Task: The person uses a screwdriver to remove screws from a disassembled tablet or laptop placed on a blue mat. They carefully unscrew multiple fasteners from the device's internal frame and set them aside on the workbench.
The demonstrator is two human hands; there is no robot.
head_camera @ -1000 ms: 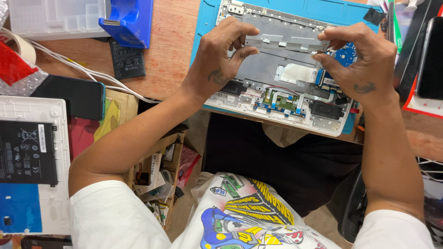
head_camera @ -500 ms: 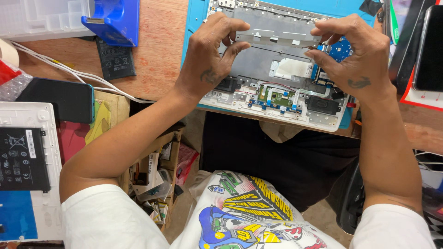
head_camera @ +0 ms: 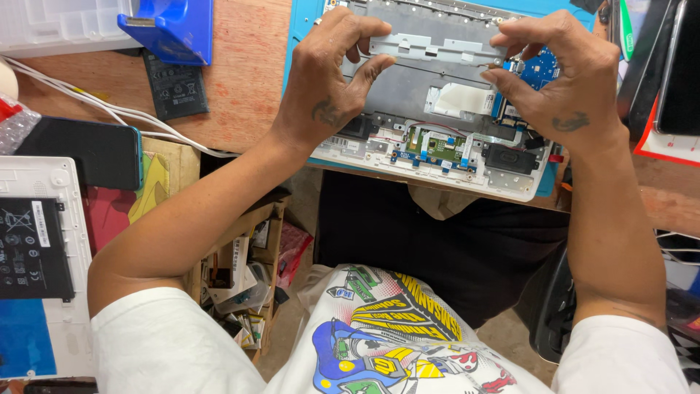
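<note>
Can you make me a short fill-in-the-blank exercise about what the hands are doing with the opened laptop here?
1. Both hands grip the ends of a long ____ bracket across the opened laptop base.
2. The laptop base rests on a ____ mat on the wooden table.
3. The left hand and right hand hold it with their ____.
4. Left of the mat lies a small black ____.

Missing words: metal; blue; fingertips; battery

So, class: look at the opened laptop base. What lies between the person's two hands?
In the head view, a pale metal bracket strip spans the gap, with the left hand pinching one end and the right hand the other, over the laptop base.
</note>
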